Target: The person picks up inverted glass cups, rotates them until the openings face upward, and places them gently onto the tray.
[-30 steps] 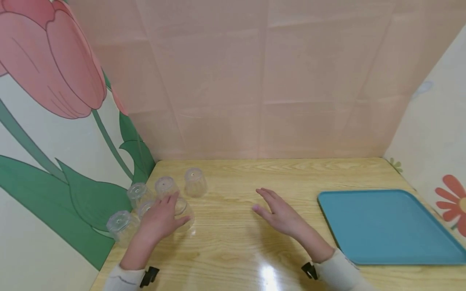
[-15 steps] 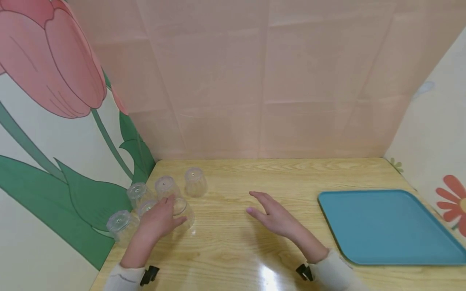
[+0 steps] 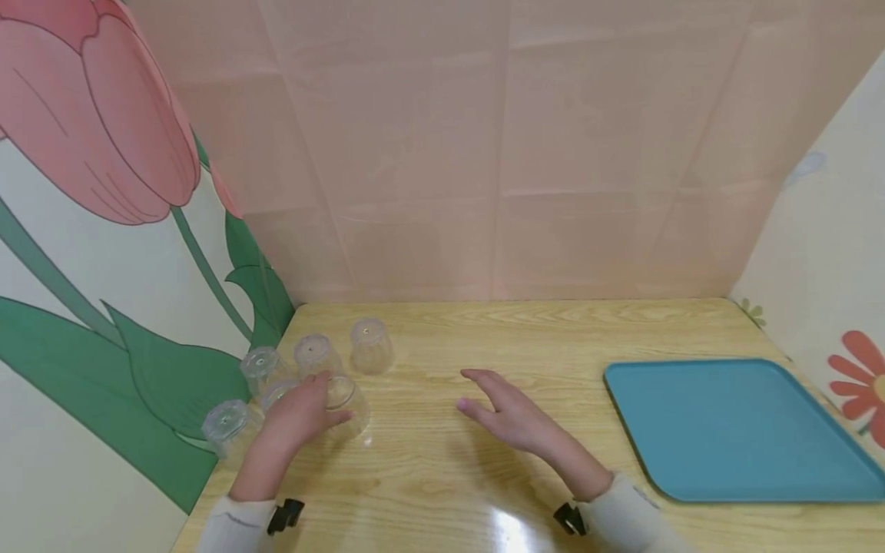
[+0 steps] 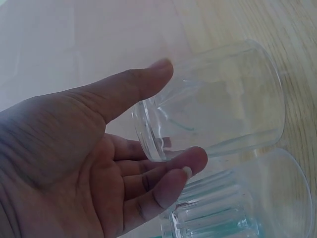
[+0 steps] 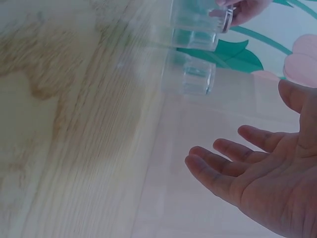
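Observation:
My left hand (image 3: 299, 413) reaches over a group of clear glasses on the left of the wooden table. In the left wrist view, its thumb and fingers hold the base end of an upside-down clear glass (image 4: 223, 104), thumb on one side and curled fingers on the other. A ribbed glass (image 4: 218, 208) stands close beside the fingers. My right hand (image 3: 508, 411) hovers over the middle of the table with fingers extended and nothing in it. In the right wrist view, the right palm (image 5: 277, 173) is bare, fingers apart.
More upside-down glasses stand around the left hand: a front-left glass (image 3: 231, 430), a back-left glass (image 3: 263, 369), a middle glass (image 3: 316, 355) and a far glass (image 3: 372, 347). A blue tray (image 3: 740, 430) lies at right. A pink sheet (image 3: 498, 153) hangs behind the table.
My left thumb and fingers have closed in slightly on the near glass. The right hand has drifted left over the table. Glasses and tray have not moved.

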Motion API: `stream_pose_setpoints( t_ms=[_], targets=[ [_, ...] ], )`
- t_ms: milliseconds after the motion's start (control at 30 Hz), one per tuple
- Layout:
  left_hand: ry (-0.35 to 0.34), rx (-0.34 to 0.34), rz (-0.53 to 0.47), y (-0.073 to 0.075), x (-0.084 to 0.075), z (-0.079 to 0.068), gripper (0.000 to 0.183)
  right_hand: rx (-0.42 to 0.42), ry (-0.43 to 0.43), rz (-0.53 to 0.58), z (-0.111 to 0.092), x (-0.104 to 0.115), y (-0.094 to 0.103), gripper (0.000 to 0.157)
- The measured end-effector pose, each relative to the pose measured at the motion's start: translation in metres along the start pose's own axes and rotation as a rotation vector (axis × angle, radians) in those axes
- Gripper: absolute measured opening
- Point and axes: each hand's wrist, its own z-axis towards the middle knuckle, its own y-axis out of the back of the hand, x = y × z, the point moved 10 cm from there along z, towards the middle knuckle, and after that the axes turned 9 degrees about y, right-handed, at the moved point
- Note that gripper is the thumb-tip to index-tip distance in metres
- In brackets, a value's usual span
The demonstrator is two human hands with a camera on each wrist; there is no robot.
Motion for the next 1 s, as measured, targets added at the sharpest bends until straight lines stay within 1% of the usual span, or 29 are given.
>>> stream_pose_setpoints(
  t_ms=[133, 267, 367, 533, 633, 867, 933, 1000],
  targets=[
    [-0.02, -0.022, -0.011, 0.003, -0.002, 0.001, 0.075, -0.002, 0.014, -0.003, 0.001, 0.003, -0.002, 0.063],
    [-0.013, -0.044, -0.027, 0.004, -0.002, 0.002, 0.077, 0.001, 0.025, 0.007, 0.002, 0.007, -0.004, 0.061],
    [-0.002, -0.061, -0.07, 0.008, -0.003, 0.001, 0.08, 0.006, 0.024, 0.02, 0.002, 0.007, -0.006, 0.062],
    [-0.025, -0.095, -0.143, 0.014, -0.011, 0.0, 0.077, 0.014, 0.014, 0.062, 0.002, 0.005, -0.009, 0.065],
    [-0.045, -0.117, -0.17, 0.016, -0.017, 0.0, 0.072, 0.025, 0.007, 0.097, 0.003, 0.004, -0.013, 0.067],
    [-0.118, -0.165, -0.262, 0.017, -0.032, 0.0, 0.053, 0.034, 0.024, 0.16, 0.006, 0.004, -0.018, 0.07],
    [-0.119, -0.161, -0.298, 0.017, -0.034, -0.001, 0.055, 0.032, 0.029, 0.182, 0.008, 0.005, -0.018, 0.07],
    [-0.097, -0.153, -0.328, 0.017, -0.035, -0.001, 0.061, 0.028, 0.029, 0.211, 0.009, 0.006, -0.018, 0.07]
  ],
)
